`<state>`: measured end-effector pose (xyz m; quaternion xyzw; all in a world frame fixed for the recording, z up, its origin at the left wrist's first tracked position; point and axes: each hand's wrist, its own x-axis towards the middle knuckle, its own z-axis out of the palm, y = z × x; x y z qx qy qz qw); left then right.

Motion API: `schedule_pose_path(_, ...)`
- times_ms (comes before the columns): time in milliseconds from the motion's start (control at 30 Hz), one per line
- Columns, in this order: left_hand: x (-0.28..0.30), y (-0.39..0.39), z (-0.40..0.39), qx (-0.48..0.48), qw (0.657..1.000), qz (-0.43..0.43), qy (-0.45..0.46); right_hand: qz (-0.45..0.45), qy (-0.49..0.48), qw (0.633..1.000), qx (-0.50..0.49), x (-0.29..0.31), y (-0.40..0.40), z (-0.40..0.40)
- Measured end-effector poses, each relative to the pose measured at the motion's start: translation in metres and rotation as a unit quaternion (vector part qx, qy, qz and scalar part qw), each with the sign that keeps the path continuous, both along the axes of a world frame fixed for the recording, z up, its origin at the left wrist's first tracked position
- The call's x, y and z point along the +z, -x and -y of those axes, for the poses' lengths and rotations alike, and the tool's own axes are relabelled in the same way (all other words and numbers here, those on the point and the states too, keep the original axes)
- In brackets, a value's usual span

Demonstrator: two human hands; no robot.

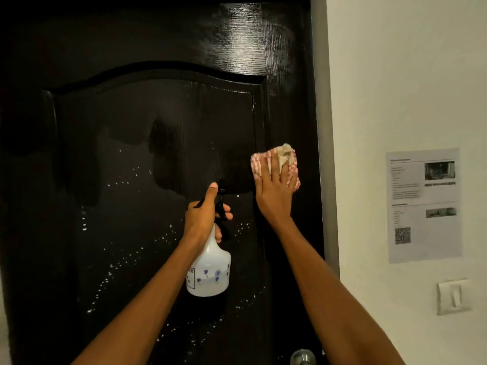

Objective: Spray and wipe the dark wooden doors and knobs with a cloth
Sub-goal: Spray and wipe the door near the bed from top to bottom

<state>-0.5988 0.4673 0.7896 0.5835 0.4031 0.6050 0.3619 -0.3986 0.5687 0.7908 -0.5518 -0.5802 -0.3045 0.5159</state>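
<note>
Dark wood door (131,154), shiny and bumpy with grain, wet in spots. White spray drops (126,262) dotted from 6 o'clock to 8 o'clock of the door panel, not yet wiped. Pink checked cloth (290,177), soft and folded, pressed flat on the door at 3 o'clock, right by the panel's raised edge. Right hand (274,191) laid on top of it, fingers straight and spread, pushing, not gripping. Left hand (203,214) wrapped round the neck of the spray bottle (209,272), thumb up, a finger near the black trigger. Cloudy plastic bottle, round at the bottom, small blue prints on it, hanging in front of the door at about 5 o'clock. Round silver knob (303,357) at 5 o'clock, low down, not touched.

Could slip: cloth held only by a flat palm, so a fast swipe on the wet, smooth wood may let it slide out and drop. Could drip: drops left too long may run down and leave streaks. Could squirt by mistake: finger so near the trigger. Paper sheet (424,204) on the white wall at 3 o'clock could get wet from stray spray.
</note>
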Motion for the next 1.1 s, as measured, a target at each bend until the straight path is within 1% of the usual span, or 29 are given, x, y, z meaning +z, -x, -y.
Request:
schedule_pose_path(67,-0.003,0.000,-0.003,-0.002,1.000,-0.011,0.001,0.000,0.034,0.999,0.017,-0.067,-0.003,0.000)
schedule_pose_path(200,-0.024,-0.004,0.001,-0.010,1.000,-0.002,0.016,0.000,0.099,0.995,0.028,-0.242,-0.013,0.020)
schedule_pose_path(233,-0.028,-0.006,0.003,-0.012,1.000,0.001,0.020,0.011,0.105,0.994,0.024,-0.275,-0.015,0.023)
schedule_pose_path(300,-0.035,-0.008,0.008,-0.016,0.999,0.013,0.026,0.026,0.130,0.991,0.004,-0.301,-0.020,0.027)
schedule_pose_path(367,-0.041,-0.010,0.013,-0.015,0.999,0.018,0.031,0.024,0.138,0.990,-0.006,-0.293,-0.016,0.030)
schedule_pose_path(500,-0.053,-0.011,0.022,-0.016,0.999,0.004,0.034,-0.015,0.112,0.993,0.023,-0.237,-0.001,0.033)
schedule_pose_path(633,-0.049,-0.013,0.024,0.001,1.000,0.003,0.024,-0.054,0.098,0.992,0.057,-0.142,-0.002,0.025)
schedule_pose_path(733,-0.037,-0.014,0.025,0.019,1.000,0.019,0.013,-0.045,0.069,0.994,0.077,-0.064,-0.005,0.027)
schedule_pose_path(800,-0.031,-0.010,0.024,0.037,0.999,0.018,0.006,-0.036,0.063,0.994,0.083,-0.031,-0.002,0.027)
schedule_pose_path(833,-0.028,-0.007,0.023,0.047,0.999,0.016,0.008,-0.026,0.061,0.995,0.080,-0.024,0.001,0.026)
schedule_pose_path(900,-0.024,-0.002,0.020,0.069,0.997,0.021,0.020,-0.010,0.060,0.994,0.090,-0.030,0.003,0.023)
schedule_pose_path(1000,-0.027,0.005,0.016,0.087,0.995,0.027,0.037,0.027,0.073,0.991,0.105,-0.077,0.004,0.023)
schedule_pose_path(1100,-0.034,0.014,0.009,0.066,0.996,0.040,0.052,0.038,0.086,0.992,0.084,-0.119,0.012,0.019)
